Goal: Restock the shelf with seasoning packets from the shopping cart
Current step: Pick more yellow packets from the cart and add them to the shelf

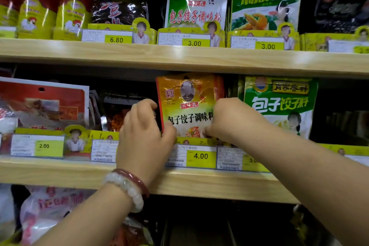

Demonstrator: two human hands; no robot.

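I see an orange-yellow seasoning packet [188, 106] with a red edge, black lettering and a small red logo. To its right stands a green-and-white packet [279, 104] with white and yellow characters. On the upper shelf, the tins [40, 14] are yellow with red lids and a white rooster printed on them, next to a dark glossy bag [119, 11] with red script. The price tags [200, 156] are white with bright yellow-green panels and dark numbers. The shelf boards [179, 56] show pale wood grain. On my left wrist sit a milky white bead bracelet [127, 189] and a dark red bangle [135, 179].
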